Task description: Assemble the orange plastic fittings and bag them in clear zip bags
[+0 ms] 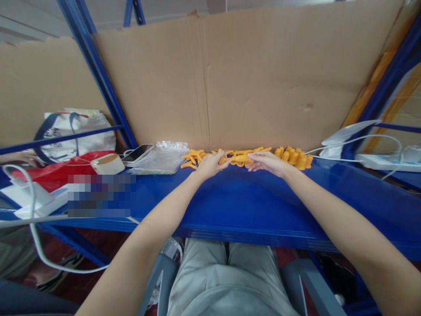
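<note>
Both hands are held out over the far side of the blue table [230,197]. My left hand [212,165] is closed, its thumb and fingers at the left end of an orange-yellow elongated piece [239,159]. At the opposite end, the fingers of my right hand [268,163] pinch the same piece. Its exact kind is too small to make out. Several loose orange-yellow branching pieces [194,154] lie beside and behind my left hand. To the right of my right hand, several stubby orange-yellow pieces [297,159] stand in a cluster.
A tall cardboard sheet [263,79] rises behind the table. At the left are clear plastic bags [161,159], a phone [140,153], a white device [108,163], a red bag [62,171] and a power strip [46,199] with cables. Another person's hand [23,157] shows at far left.
</note>
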Demonstrator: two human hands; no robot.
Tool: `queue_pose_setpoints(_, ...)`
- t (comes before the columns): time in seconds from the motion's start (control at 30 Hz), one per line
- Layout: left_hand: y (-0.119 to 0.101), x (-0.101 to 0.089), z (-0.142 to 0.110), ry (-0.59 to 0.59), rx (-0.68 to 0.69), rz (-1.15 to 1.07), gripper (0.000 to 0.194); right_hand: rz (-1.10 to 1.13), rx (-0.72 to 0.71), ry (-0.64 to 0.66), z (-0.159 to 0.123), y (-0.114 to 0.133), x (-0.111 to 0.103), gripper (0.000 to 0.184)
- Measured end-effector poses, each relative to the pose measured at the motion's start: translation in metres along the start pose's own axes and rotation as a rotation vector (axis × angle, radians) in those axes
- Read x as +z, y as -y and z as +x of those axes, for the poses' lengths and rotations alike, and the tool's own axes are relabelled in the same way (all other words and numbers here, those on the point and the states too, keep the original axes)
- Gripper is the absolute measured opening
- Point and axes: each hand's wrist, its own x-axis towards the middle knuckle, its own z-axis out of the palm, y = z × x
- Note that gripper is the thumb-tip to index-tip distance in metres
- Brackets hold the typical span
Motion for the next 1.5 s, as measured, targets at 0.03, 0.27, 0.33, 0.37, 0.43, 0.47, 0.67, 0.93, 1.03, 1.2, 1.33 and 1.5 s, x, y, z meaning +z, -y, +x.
queue_pose_setpoints(0.03,-0.001,-0.001,0.0,0.016,-0.011,-0.003,0.026,0.039,0.012,-0.001,0.0,0.0,0.001,0.015)
queue_pose_setpoints(0.27,0.002,-0.006,0.0,0.046,-0.094,-0.109,0.05,0.232,0.065,-0.071,0.008,-0.002,0.006,0.02)
queue_pose_setpoints(0.33,0.008,-0.008,0.001,0.018,-0.178,-0.074,0.051,0.221,0.059,-0.128,0.012,-0.004,0.001,0.019)
queue_pose_setpoints(0.37,0.013,-0.009,0.002,0.019,-0.229,-0.028,0.049,0.212,0.046,-0.166,0.014,-0.005,-0.003,0.019)
queue_pose_setpoints(0.43,0.023,-0.01,0.002,0.071,-0.297,0.106,0.042,0.193,-0.004,-0.256,0.018,-0.008,-0.012,0.018)
queue_pose_setpoints(0.47,0.028,-0.011,0.002,0.139,-0.325,0.18,0.038,0.185,-0.033,-0.308,0.021,-0.01,-0.017,0.019)
queue_pose_setpoints(0.67,0.044,-0.012,-0.003,0.519,-0.405,0.275,0.046,-0.077,-0.261,-0.594,0.035,-0.032,-0.044,0.035)
queue_pose_setpoints(0.93,0.037,-0.013,-0.004,0.436,-0.427,0.284,0.046,-1.001,-0.301,-0.654,0.026,-0.047,-0.037,0.037)
queue_pose_setpoints(1.03,0.037,-0.01,-0.005,0.39,-0.423,0.293,0.042,-1.2,-0.281,-0.563,0.024,-0.046,-0.023,0.034)
queue_pose_setpoints(1.2,0.04,-0.004,-0.006,0.335,-0.428,0.283,0.037,-1.338,-0.276,-0.462,0.026,-0.047,-0.014,0.038)
queue_pose_setpoints(1.33,0.043,-0.002,-0.006,0.303,-0.432,0.283,0.03,-1.329,-0.303,-0.418,0.028,-0.052,-0.017,0.053)
queue_pose_setpoints(1.5,0.047,-0.001,-0.007,0.28,-0.428,0.28,0.026,-1.281,-0.234,-0.303,0.031,-0.055,-0.014,0.066)
